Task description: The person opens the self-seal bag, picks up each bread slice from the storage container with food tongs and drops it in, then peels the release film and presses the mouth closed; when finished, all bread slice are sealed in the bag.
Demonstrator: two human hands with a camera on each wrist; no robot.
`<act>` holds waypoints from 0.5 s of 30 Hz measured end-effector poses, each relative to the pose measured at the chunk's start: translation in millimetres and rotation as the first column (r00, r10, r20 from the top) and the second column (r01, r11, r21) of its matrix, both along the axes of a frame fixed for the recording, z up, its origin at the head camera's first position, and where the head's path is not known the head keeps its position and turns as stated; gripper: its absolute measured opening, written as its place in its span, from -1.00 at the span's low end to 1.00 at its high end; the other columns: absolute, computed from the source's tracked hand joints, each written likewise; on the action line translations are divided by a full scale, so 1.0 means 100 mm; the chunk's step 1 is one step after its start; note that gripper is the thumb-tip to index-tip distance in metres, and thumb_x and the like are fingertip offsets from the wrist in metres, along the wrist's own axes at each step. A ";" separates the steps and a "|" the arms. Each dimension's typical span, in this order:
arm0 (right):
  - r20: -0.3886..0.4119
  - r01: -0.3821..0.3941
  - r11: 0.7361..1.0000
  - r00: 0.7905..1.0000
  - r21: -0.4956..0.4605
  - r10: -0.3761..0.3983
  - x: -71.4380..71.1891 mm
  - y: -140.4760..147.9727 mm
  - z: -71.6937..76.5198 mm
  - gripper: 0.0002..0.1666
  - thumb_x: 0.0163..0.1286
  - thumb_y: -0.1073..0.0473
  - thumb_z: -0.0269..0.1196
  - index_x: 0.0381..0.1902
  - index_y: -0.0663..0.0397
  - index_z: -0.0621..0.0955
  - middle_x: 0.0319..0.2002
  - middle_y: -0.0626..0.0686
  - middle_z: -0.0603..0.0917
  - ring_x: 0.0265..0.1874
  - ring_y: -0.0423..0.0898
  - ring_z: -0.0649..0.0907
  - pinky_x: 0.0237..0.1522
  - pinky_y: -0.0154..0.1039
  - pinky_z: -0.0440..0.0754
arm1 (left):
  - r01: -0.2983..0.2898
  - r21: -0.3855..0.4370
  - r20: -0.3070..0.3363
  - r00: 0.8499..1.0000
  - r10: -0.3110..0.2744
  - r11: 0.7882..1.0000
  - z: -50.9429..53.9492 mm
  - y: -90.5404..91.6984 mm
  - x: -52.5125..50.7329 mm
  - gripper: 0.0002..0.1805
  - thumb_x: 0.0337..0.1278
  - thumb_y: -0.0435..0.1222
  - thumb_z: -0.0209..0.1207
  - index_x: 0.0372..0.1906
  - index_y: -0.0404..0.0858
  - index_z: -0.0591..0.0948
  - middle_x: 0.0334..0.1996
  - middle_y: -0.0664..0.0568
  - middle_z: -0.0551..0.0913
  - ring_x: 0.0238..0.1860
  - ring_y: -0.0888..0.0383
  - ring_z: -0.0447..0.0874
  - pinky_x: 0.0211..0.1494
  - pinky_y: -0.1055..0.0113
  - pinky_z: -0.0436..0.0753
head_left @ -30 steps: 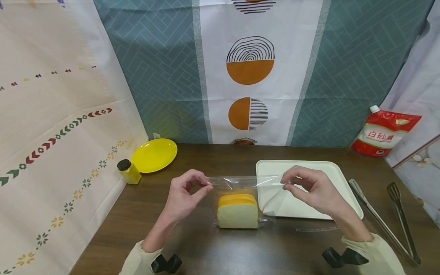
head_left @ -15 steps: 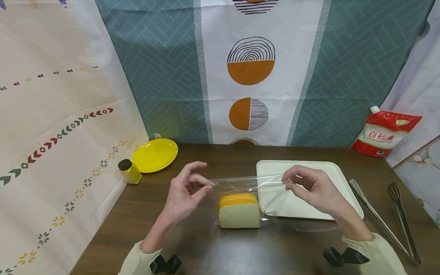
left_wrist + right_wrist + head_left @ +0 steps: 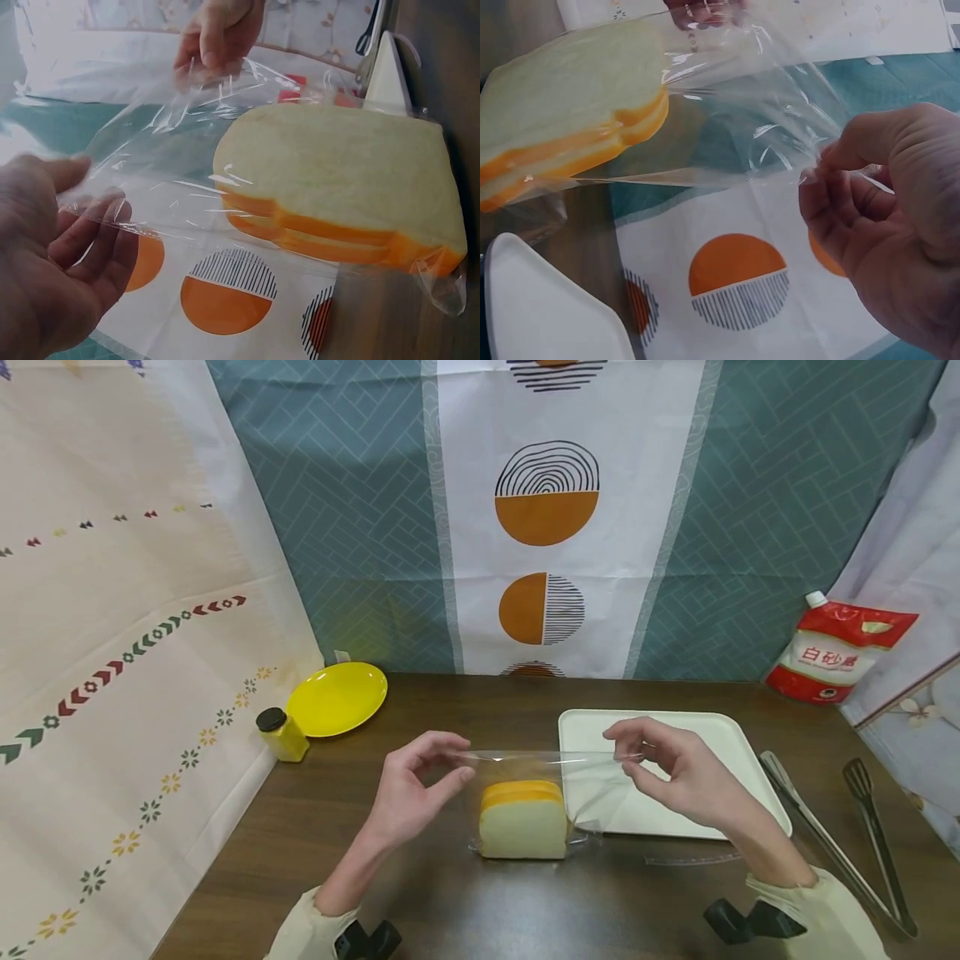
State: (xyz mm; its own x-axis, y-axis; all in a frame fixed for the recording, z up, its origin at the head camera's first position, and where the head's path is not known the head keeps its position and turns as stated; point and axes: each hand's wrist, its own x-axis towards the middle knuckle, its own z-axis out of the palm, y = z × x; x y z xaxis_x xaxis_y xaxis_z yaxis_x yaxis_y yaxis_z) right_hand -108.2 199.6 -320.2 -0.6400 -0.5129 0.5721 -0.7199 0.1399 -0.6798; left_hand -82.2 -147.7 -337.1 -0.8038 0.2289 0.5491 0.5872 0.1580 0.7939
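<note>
A clear plastic bag [image 3: 525, 764] stands on the table in the head view with bread slices [image 3: 522, 827] in its lower part. The slices have pale faces and orange crusts. In the right wrist view, my right hand [image 3: 885, 202] pinches a top corner of the bag between thumb and fingers. My left hand [image 3: 60, 255] is at the opposite top corner; its thumb stands apart from the fingers, and the fingers, bent a little, touch the film. Between both hands the bag's upper edge [image 3: 540, 757] stretches nearly level above the bread [image 3: 337, 180].
Behind the right hand lies a white tray [image 3: 675, 818]. Tongs [image 3: 813, 822] and a slotted utensil end [image 3: 860, 781] are to its right. A red-and-white pouch [image 3: 836, 652] leans at the back right. At the left are a yellow plate [image 3: 337, 700] and a black-lidded yellow jar [image 3: 283, 735].
My left hand's index finger lifted off the bag, then came down again, and its thumb and fingers have parted. The right hand's index finger has straightened slightly. The bread has barely moved.
</note>
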 end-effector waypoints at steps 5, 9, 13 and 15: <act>-0.078 0.011 0.996 0.997 0.091 -0.004 0.00 -0.01 0.08 -0.49 0.14 0.64 0.32 -0.02 0.10 0.63 -0.32 -0.06 0.65 -0.33 -0.16 0.61 -0.19 -0.42 0.59 | -0.030 0.005 0.025 0.999 0.030 1.000 -0.02 0.04 -0.01 -0.78 0.04 -0.54 0.40 -0.20 -0.28 0.71 -0.30 0.02 0.73 -0.30 0.06 0.69 -0.11 0.19 0.72; -0.179 0.072 0.972 0.983 0.222 -0.032 0.01 -0.09 0.18 -0.55 0.08 0.46 0.46 -0.10 -0.04 0.65 -0.28 -0.21 0.65 -0.33 -0.24 0.59 -0.23 -0.38 0.58 | -0.034 0.010 0.025 0.999 0.034 0.999 -0.02 0.07 -0.01 -0.84 0.05 -0.53 0.40 -0.25 -0.30 0.73 -0.35 0.01 0.74 -0.34 0.07 0.68 -0.14 0.18 0.73; -0.250 0.153 0.921 0.966 0.358 -0.063 0.04 -0.35 0.36 -0.66 0.09 0.16 0.55 -0.18 -0.09 0.67 -0.28 -0.28 0.62 -0.29 -0.28 0.58 -0.22 -0.29 0.60 | -0.050 0.004 0.014 0.999 0.050 0.999 -0.02 0.08 0.00 -0.86 0.04 -0.52 0.40 -0.26 -0.32 0.75 -0.36 -0.03 0.76 -0.35 0.09 0.71 -0.17 0.21 0.73; -0.277 0.180 0.892 0.959 0.415 -0.065 0.07 -0.55 0.47 -0.70 0.13 0.02 0.53 -0.22 -0.07 0.69 -0.30 -0.26 0.63 -0.30 -0.25 0.59 -0.25 -0.25 0.61 | -0.052 0.004 0.011 0.999 0.052 0.999 -0.01 0.08 0.00 -0.86 0.04 -0.52 0.40 -0.26 -0.34 0.75 -0.36 -0.04 0.76 -0.35 0.08 0.72 -0.19 0.22 0.74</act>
